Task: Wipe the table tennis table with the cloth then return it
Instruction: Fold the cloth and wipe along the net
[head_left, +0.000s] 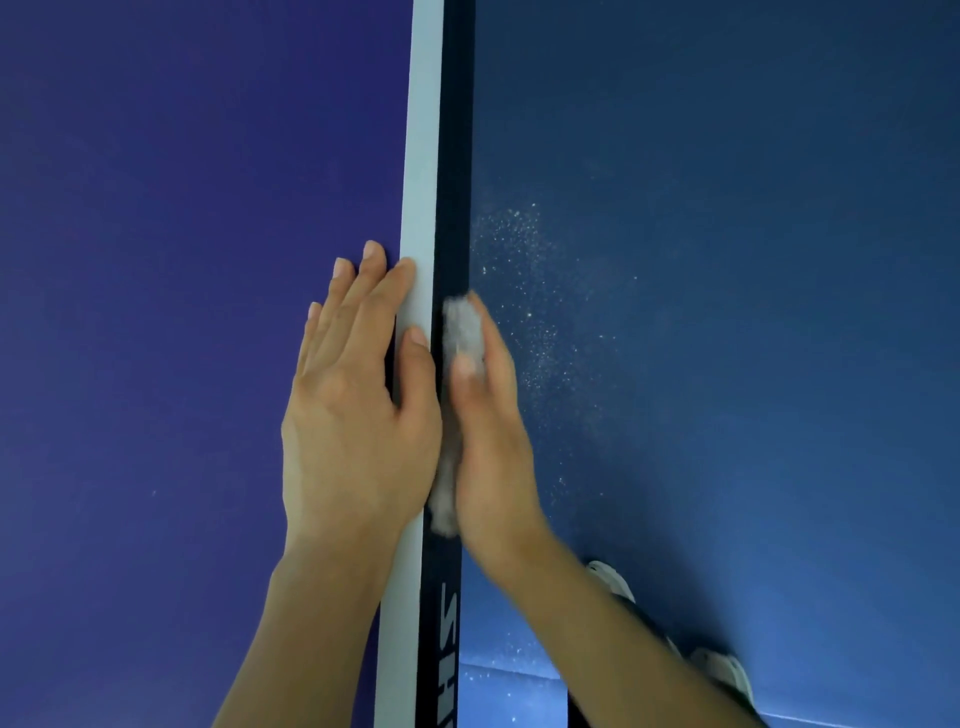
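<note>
The table tennis table (182, 312) fills the left half, with a purple-blue top and a white edge line (418, 182). Its black side rim (454, 156) runs straight up the picture and carries white letters low down. My left hand (353, 415) lies flat on the top at the edge, fingers straight, thumb across the white line. My right hand (493, 441) grips a crumpled grey-white cloth (460, 327) and presses it against the black rim, just right of my left thumb. The cloth shows above and below my palm; this hand is slightly blurred.
To the right of the rim is the dark blue floor (727, 312), scattered with pale dust specks (519, 249) near the cloth. My two light shoes (613, 577) (722, 670) show at the bottom right, partly behind my right forearm.
</note>
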